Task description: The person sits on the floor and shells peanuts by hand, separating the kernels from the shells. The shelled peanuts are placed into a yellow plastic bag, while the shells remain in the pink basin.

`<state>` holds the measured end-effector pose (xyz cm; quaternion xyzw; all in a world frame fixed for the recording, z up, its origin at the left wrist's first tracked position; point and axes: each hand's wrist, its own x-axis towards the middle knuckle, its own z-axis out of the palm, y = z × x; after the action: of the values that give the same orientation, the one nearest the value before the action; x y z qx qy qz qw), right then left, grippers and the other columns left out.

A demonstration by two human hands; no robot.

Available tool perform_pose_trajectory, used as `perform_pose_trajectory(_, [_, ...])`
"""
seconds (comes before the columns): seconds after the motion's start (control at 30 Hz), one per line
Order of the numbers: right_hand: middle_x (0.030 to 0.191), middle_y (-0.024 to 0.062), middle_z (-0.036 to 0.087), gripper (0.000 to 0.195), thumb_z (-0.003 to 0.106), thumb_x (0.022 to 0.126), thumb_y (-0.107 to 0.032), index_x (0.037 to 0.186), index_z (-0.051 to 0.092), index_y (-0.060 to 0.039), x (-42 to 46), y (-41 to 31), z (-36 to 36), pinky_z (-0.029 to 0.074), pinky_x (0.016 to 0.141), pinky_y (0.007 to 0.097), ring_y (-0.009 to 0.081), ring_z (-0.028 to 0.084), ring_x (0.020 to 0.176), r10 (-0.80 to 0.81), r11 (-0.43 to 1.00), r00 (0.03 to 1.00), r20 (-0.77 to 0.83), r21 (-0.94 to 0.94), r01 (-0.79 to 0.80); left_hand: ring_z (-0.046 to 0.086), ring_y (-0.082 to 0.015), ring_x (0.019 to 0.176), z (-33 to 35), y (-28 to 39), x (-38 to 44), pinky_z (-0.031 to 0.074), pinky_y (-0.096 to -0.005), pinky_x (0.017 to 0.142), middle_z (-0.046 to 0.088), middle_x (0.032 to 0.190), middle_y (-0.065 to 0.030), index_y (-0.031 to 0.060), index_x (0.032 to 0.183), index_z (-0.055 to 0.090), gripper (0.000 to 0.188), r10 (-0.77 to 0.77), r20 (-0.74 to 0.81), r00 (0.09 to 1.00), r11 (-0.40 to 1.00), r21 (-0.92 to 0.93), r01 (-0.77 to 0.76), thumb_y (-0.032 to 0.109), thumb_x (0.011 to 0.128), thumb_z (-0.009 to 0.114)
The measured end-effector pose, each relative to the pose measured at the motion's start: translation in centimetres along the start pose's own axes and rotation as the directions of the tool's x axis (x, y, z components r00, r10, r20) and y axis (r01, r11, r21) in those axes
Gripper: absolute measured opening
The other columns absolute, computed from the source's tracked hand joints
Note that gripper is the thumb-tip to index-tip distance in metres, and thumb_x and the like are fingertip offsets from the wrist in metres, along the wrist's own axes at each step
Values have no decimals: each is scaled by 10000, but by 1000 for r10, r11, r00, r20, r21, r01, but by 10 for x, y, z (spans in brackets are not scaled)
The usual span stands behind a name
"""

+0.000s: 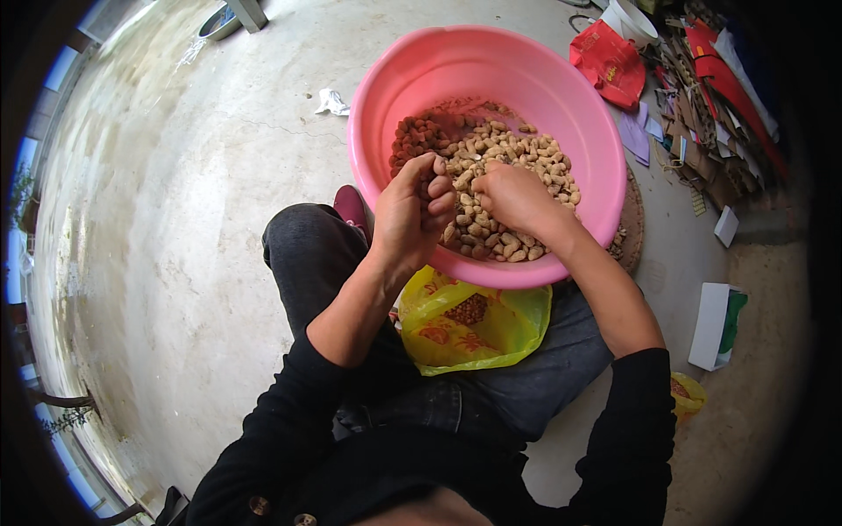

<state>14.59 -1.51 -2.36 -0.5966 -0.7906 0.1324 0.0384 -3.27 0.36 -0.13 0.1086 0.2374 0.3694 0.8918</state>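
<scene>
A large pink plastic basin (487, 49) holds many unshelled peanuts (536, 154), those at its left in reddish shade. Over the left part of the peanuts, my left hand (424, 197) is raised with its fingers curled towards the palm; whether anything lies inside is hidden. To its right, my right hand (516, 197) is low over the pile, its fingertips bent down at the peanuts and partly hidden, so a held peanut cannot be made out. Below the basin's near rim, a yellow plastic bag (487, 352) lies open on my lap with small reddish-brown kernels (468, 309) inside.
A woven round mat or base (633, 223) shows under the basin's right side. Right of it are a red bag (606, 62), a white bucket (630, 23), stacked flattened cardboard (710, 125) and a white box (710, 325). Crumpled white paper (332, 102) lies on the concrete floor.
</scene>
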Motion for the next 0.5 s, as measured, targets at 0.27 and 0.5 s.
perform_pose_trajectory(0.27, [762,110,562,149,638,748,-107,868,634,-19,-10,-1,-29,447,653,307,219,569,711,105,894,979,-176,448,-16,263,-57,477,3,-4,0,213,-194,421,328,602,47,93,801,471,188,38,-29,999,969,246,-30,232,922,434])
perform_pose_trajectory(0.5, [771,82,567,141,629,730,-22,870,631,-13,-36,-42,-60,455,632,301,188,568,694,171,758,899,-403,637,141,313,-25,486,14,-17,-6,228,-163,428,380,640,59,133,845,465,266,31,71,997,846,530,-65,377,941,425])
